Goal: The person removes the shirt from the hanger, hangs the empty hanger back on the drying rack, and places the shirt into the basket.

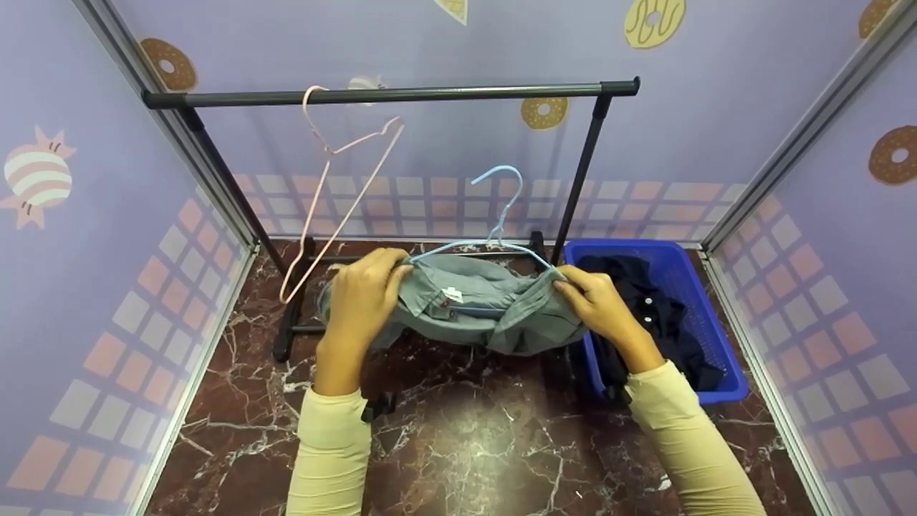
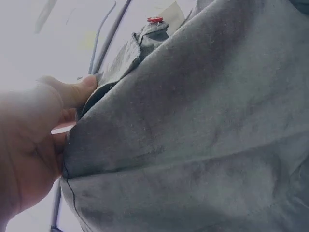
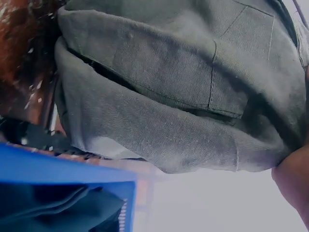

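Note:
A grey-green buttoned shirt (image 1: 444, 326) is held up in front of the rack, a light-blue hanger (image 1: 505, 209) inside its shoulders and the hook rising free above the collar. My left hand (image 1: 362, 294) pinches the shirt's left shoulder edge beside the hanger's arm. At the opposite shoulder, my right hand (image 1: 596, 299) pinches the cloth with its thumb on top. In the left wrist view, a red button (image 2: 155, 20) shows near the collar. The right wrist view has the shirt's folds and stitched seams (image 3: 212, 82) close up, with the right hand only partly visible.
A black clothes rack (image 1: 466, 93) stands behind the shirt. A pink hanger (image 1: 316, 208) hangs on its rail at the left. To the right, a blue basket (image 1: 623, 246) holds dark clothes (image 1: 673, 322). Patterned walls enclose the dark marbled floor (image 1: 466, 430).

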Motion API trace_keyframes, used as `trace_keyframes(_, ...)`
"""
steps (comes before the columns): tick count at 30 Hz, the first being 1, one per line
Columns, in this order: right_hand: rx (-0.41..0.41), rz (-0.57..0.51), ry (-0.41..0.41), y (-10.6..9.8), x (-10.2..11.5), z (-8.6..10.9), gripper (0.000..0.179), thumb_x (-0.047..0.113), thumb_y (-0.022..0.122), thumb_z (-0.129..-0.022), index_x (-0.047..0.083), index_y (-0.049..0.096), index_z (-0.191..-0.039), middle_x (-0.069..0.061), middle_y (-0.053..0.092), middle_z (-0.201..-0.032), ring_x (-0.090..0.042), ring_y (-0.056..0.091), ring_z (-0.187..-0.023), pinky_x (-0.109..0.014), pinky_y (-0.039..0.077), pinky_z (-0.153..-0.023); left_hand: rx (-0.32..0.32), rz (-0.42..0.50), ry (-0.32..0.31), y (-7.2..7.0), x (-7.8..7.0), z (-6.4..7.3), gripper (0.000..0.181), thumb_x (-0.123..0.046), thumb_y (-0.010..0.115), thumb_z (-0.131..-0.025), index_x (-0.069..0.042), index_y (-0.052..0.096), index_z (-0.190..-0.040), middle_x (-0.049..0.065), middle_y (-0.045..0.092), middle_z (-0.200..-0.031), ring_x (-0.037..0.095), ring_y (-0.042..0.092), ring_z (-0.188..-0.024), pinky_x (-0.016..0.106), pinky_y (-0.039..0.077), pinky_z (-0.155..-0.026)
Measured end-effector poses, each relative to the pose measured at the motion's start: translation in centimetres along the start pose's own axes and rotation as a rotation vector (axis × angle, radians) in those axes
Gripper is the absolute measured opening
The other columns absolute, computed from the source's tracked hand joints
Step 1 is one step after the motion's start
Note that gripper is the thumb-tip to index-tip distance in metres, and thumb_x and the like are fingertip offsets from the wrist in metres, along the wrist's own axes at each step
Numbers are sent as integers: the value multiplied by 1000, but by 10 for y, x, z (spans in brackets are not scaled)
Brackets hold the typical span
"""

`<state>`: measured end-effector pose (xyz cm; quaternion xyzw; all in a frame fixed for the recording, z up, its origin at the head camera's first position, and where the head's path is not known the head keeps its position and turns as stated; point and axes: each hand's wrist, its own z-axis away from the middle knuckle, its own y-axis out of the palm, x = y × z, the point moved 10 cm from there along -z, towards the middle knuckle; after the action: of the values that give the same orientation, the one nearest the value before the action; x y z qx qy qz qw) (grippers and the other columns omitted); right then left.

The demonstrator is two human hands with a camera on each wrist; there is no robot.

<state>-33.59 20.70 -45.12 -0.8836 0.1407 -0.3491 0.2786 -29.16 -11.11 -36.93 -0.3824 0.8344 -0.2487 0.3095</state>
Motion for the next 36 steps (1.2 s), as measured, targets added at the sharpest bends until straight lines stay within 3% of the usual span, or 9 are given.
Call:
trace_keyframes(2,7,9,19,-1,-6,5,17,-1,67,-96,6,75,-110,-8,76,-91,-9,60,-72,-20,48,-68,19,22,1,9,2,3,13,-17,73,-95,-5,75,-100,11,78,-96,29,75,-77,41,63,-69)
trace_keyframes(7,31,21,50,-5,-14,14,14,0,67,-97,6,75,-107,-3,68,-81,-8,52,-67,-18,43,-63,48,61,2,30,5,6,15,-18,71,-96,-4,75,-102,10,78,-99,30,76,-89,43,63,-81)
trace_keyframes(17,118,49,104,-13,-22,21,13,4,65,-99,10,75,-106,3,62,-75,-7,50,-63,-20,42,-60,101,143,-64,60,15,9,15,-18,72,-96,-5,75,-102,10,78,-103,32,76,-98,46,61,-89)
trace_keyframes(28,125,73,38,-12,-24,33,15,0,68,-95,9,74,-106,1,69,-79,-5,52,-63,-22,45,-57,146,274,-89,80,21,20,22,-18,75,-93,0,75,-106,16,78,-106,34,75,-99,46,60,-93)
trace_keyframes(36,118,58,67,-12,-26,38,13,1,69,-95,9,75,-104,0,72,-82,-6,55,-68,-19,46,-62,152,228,-97,83,26,28,19,-21,74,-94,-3,76,-98,12,78,-98,31,75,-92,46,60,-86)
